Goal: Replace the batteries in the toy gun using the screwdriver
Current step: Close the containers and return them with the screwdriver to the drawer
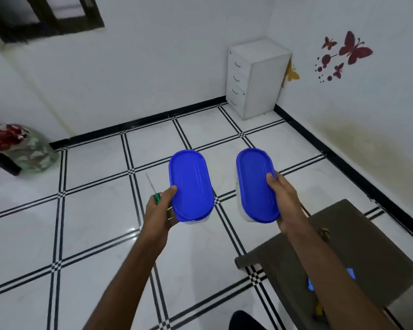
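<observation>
My left hand [160, 210] grips an oval container with a blue lid [191, 185], thumb on the lid's near edge. The same hand also holds a green-handled screwdriver [153, 188], whose thin metal shaft points up and away. My right hand [284, 198] grips a second blue-lidded container [256, 184], thumb on top of the lid. Both containers are held in the air above the tiled floor. A blue object [351, 273], partly hidden behind my right forearm, lies on the brown table. I cannot make out the toy gun with certainty.
A low brown table [367, 239] stands at the lower right, with a small yellowish item [324, 233] on it. A white drawer cabinet [255, 77] fills the far corner. A glass vase with red flowers [22, 148] sits at the left on the black-lined tile floor.
</observation>
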{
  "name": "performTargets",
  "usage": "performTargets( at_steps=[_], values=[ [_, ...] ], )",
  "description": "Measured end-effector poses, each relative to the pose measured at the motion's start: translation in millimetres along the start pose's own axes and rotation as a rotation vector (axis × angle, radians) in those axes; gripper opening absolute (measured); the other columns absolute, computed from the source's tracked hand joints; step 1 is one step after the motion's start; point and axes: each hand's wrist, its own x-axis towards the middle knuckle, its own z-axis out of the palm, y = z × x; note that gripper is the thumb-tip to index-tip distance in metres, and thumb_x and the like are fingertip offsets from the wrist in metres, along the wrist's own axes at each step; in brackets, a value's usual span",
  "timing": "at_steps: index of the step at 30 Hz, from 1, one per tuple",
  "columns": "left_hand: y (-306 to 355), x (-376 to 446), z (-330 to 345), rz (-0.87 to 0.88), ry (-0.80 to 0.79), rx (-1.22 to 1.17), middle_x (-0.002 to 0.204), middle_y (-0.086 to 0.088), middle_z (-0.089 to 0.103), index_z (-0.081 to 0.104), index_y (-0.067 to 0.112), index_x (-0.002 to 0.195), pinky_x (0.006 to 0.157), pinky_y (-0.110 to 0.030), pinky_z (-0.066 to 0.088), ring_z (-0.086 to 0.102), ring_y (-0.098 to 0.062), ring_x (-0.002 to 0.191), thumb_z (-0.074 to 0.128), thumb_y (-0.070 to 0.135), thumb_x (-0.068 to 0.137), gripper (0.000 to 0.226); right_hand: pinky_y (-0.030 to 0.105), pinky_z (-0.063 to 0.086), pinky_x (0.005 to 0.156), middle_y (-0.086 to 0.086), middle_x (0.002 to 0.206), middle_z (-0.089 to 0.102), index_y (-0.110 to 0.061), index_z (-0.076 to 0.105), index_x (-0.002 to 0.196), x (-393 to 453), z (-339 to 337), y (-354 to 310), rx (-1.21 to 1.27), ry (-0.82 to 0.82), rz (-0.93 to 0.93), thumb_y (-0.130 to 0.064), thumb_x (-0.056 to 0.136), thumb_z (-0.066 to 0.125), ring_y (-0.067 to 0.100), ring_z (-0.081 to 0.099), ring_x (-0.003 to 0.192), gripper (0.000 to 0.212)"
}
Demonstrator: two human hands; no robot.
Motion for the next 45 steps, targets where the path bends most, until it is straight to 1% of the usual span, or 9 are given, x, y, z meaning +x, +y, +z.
performTargets(
  at_steps=[8, 15, 19, 24, 31, 34, 39, 42, 45],
  values=[
    [45.9, 138.7, -29.1, -0.022, 0.03, 0.023, 0.086, -0.002, 0.066, 0.051, 0.011, 0.102, 0.053, -0.026, 0.054, 0.067, -0.012, 0.068, 0.065, 0.033, 0.09, 0.029, 0.038, 0.058, 0.081, -0.004, 0.12, 0.068, -0.024, 0.065, 0.122, 123.7, 94.2, 8.2, -0.069, 0.02, -0.033, -0.04, 0.095, 0.06, 0.023, 0.063, 0.112, 0.031],
    [103.6, 277.7, -31.2, -0.026, 0.056, 0.066, 0.082, -0.002, 0.066, 0.05, 0.01, 0.101, 0.047, -0.023, 0.05, 0.066, -0.012, 0.063, 0.063, 0.032, 0.091, 0.027, 0.049, 0.055, 0.094, -0.006, 0.123, 0.067, -0.03, 0.064, 0.125, 274.9, 169.2, -5.5, -0.087, 0.012, 0.012, -0.049, 0.09, 0.063, 0.023, 0.062, 0.115, 0.04],
    [161.0, 376.1, -13.3, -0.009, 0.063, 0.078, 0.085, -0.002, 0.066, 0.05, 0.012, 0.096, 0.05, -0.023, 0.052, 0.065, -0.014, 0.068, 0.063, 0.031, 0.091, 0.024, 0.047, 0.055, 0.094, -0.007, 0.123, 0.067, -0.031, 0.064, 0.124, 373.4, 217.4, -48.3, -0.105, -0.024, 0.007, -0.047, 0.093, 0.061, 0.022, 0.062, 0.115, 0.036],
    [213.8, 492.3, 1.3, 0.02, -0.001, 0.084, 0.092, -0.009, 0.065, 0.047, 0.012, 0.102, 0.057, -0.029, 0.055, 0.067, -0.023, 0.078, 0.074, 0.043, 0.078, 0.048, 0.045, 0.057, 0.092, -0.006, 0.125, 0.066, -0.031, 0.064, 0.123, 482.6, 267.7, -83.2, -0.096, -0.007, -0.009, -0.046, 0.092, 0.063, 0.022, 0.062, 0.116, 0.035],
    [277.6, 707.3, 20.6, -0.01, -0.086, 0.075, 0.085, -0.003, 0.066, 0.045, 0.011, 0.098, 0.056, -0.028, 0.053, 0.067, -0.018, 0.072, 0.065, 0.035, 0.089, 0.031, 0.051, 0.053, 0.097, -0.004, 0.13, 0.064, -0.029, 0.06, 0.13, 665.4, 347.2, -108.0, -0.125, 0.059, -0.006, -0.048, 0.091, 0.06, 0.024, 0.06, 0.119, 0.043],
    [316.0, 785.1, 37.4, -0.03, -0.145, 0.119, 0.085, -0.004, 0.065, 0.044, 0.013, 0.095, 0.058, -0.029, 0.054, 0.067, -0.018, 0.075, 0.066, 0.036, 0.088, 0.032, 0.051, 0.053, 0.097, -0.006, 0.13, 0.064, -0.033, 0.061, 0.128, 725.1, 376.2, -127.1, -0.1, 0.097, -0.012, -0.045, 0.093, 0.06, 0.023, 0.06, 0.119, 0.037],
    [374.0, 912.6, 87.0, -0.056, -0.268, 0.169, 0.093, -0.007, 0.067, 0.055, 0.009, 0.109, 0.061, -0.03, 0.055, 0.068, -0.021, 0.08, 0.067, 0.036, 0.087, 0.037, 0.048, 0.053, 0.098, -0.008, 0.124, 0.067, -0.034, 0.064, 0.122, 827.4, 408.1, -160.9, -0.062, 0.198, 0.027, -0.04, 0.097, 0.059, 0.02, 0.062, 0.114, 0.026],
    [393.3, 983.8, 124.6, -0.062, -0.314, 0.216, 0.082, -0.001, 0.065, 0.047, 0.012, 0.091, 0.061, -0.03, 0.053, 0.066, -0.017, 0.071, 0.07, 0.036, 0.087, 0.033, 0.048, 0.055, 0.094, -0.007, 0.122, 0.067, -0.041, 0.065, 0.11, 891.0, 413.2, -173.0, -0.035, 0.261, 0.059, -0.037, 0.096, 0.06, 0.021, 0.063, 0.111, 0.015],
    [402.0, 1074.0, 174.5, -0.072, -0.366, 0.267, 0.069, 0.005, 0.062, 0.041, 0.014, 0.082, 0.056, -0.028, 0.05, 0.063, -0.013, 0.063, 0.072, 0.035, 0.084, 0.038, 0.05, 0.055, 0.094, -0.005, 0.123, 0.066, -0.039, 0.064, 0.115, 977.2, 404.8, -177.3, -0.022, 0.322, 0.085, -0.039, 0.095, 0.061, 0.022, 0.064, 0.109, 0.02]
  ],
)
